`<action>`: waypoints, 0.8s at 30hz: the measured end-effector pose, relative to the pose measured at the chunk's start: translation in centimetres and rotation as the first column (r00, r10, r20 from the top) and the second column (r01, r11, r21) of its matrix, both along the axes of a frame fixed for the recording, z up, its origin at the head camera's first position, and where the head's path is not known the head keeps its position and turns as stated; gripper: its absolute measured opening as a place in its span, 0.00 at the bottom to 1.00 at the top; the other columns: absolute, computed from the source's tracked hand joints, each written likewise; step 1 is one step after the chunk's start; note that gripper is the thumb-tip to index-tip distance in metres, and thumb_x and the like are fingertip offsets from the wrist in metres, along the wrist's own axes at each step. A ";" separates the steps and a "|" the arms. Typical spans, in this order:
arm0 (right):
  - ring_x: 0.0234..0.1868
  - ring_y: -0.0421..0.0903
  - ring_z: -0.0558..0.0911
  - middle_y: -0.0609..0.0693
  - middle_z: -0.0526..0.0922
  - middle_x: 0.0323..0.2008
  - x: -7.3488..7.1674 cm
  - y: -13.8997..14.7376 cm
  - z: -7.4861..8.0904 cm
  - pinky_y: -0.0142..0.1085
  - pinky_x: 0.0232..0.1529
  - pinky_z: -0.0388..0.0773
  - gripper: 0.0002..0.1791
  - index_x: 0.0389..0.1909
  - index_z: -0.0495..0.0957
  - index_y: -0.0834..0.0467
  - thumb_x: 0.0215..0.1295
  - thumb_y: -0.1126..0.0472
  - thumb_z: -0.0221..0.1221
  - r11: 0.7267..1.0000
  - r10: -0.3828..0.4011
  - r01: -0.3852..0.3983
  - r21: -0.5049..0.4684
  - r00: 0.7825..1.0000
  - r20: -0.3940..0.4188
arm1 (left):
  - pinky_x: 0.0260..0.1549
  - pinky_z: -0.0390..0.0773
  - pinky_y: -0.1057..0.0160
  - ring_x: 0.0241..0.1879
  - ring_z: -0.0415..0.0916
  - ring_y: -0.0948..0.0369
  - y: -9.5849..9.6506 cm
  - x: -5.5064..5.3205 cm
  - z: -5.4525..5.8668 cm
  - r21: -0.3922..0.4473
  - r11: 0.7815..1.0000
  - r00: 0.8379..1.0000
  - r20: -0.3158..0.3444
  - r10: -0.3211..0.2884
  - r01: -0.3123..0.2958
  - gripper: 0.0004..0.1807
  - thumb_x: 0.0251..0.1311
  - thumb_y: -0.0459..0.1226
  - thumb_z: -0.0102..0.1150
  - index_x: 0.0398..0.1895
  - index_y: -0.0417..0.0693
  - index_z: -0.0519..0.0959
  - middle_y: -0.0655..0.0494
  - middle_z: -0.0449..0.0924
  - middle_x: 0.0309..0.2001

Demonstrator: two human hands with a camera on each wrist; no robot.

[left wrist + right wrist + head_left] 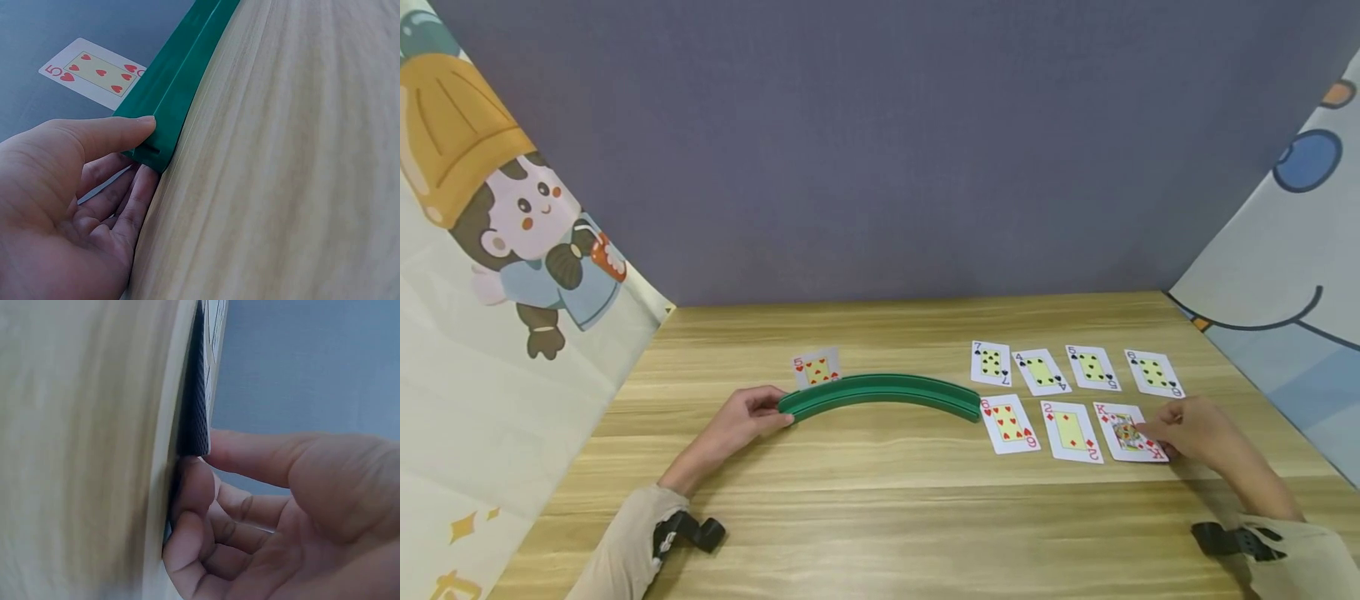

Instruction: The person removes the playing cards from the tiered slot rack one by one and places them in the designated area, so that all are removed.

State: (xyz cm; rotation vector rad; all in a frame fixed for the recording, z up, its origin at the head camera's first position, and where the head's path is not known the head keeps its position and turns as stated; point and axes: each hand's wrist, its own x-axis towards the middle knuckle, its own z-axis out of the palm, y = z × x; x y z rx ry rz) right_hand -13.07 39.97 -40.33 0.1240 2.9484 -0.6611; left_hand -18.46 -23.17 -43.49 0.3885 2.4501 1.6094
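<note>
My left hand grips the left end of a green curved card holder. In the left wrist view the thumb lies over the holder's end, with fingers beneath it. A five of hearts stands up out of the holder near that end, its lower part hidden. At the right, my right hand pinches the right edge of a king of diamonds. The right wrist view shows that card edge-on, tilted up off the table, its dark patterned back facing down.
Left of the king lie a two of diamonds and a six of hearts, close to the holder's right end. Behind them is a row of several black-suited cards, including a seven and a four. A grey partition closes the wooden table's back.
</note>
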 end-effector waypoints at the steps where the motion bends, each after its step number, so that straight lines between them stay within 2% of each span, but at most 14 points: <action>1: 0.21 0.44 0.67 0.45 0.73 0.15 0.0 0.0 0.0 0.32 0.22 0.61 0.20 0.18 0.73 0.55 0.64 0.49 0.64 1.000 -0.001 0.001 0.004 1.000 0.002 | 0.41 0.82 0.66 0.43 0.82 0.58 0.0 0.0 0.0 -0.002 1.000 1.000 0.001 0.002 -0.002 0.19 0.59 0.37 0.70 0.52 0.38 0.81 0.43 0.82 0.47; 9: 0.21 0.43 0.68 0.45 0.72 0.15 0.1 -0.1 0.1 0.32 0.22 0.60 0.19 0.19 0.74 0.56 0.66 0.51 0.63 1.000 0.002 -0.002 -0.007 1.000 0.029 | 0.42 0.82 0.66 0.44 0.81 0.55 0.0 0.1 0.0 0.000 1.000 1.000 0.001 -0.007 0.007 0.20 0.59 0.37 0.70 0.52 0.37 0.80 0.42 0.81 0.48; 13: 0.20 0.43 0.67 0.45 0.72 0.14 0.1 -0.4 0.3 0.31 0.21 0.60 0.21 0.18 0.73 0.56 0.67 0.48 0.62 1.000 -0.004 0.004 -0.006 1.000 0.023 | 0.42 0.82 0.66 0.44 0.81 0.55 0.0 0.2 0.2 0.003 1.000 1.000 0.005 -0.005 0.005 0.20 0.59 0.37 0.70 0.52 0.36 0.80 0.41 0.81 0.48; 19: 0.17 0.42 0.64 0.43 0.67 0.11 0.2 -1.5 0.5 0.31 0.19 0.56 0.27 0.14 0.67 0.53 0.70 0.45 0.58 0.999 0.035 -0.034 0.025 0.997 -0.068 | 0.41 0.82 0.66 0.42 0.81 0.56 0.0 0.2 0.3 0.004 1.000 1.000 0.000 -0.003 0.003 0.20 0.59 0.36 0.70 0.52 0.36 0.80 0.41 0.81 0.47; 22: 0.17 0.42 0.65 0.44 0.68 0.13 0.1 -2.3 0.8 0.31 0.19 0.57 0.25 0.16 0.69 0.54 0.70 0.46 0.59 0.999 0.039 -0.036 0.030 0.993 -0.112 | 0.41 0.82 0.66 0.42 0.81 0.56 0.0 0.1 0.3 0.002 1.000 1.000 -0.005 -0.006 0.006 0.20 0.59 0.36 0.70 0.52 0.36 0.80 0.42 0.81 0.47; 24: 0.19 0.43 0.67 0.46 0.73 0.17 0.1 -2.8 1.2 0.33 0.19 0.61 0.23 0.20 0.75 0.58 0.70 0.46 0.59 0.999 0.035 -0.033 0.020 0.991 -0.127 | 0.41 0.82 0.66 0.42 0.81 0.56 0.0 0.1 0.3 0.002 1.000 1.000 -0.005 -0.010 0.010 0.20 0.59 0.36 0.69 0.52 0.36 0.80 0.41 0.81 0.47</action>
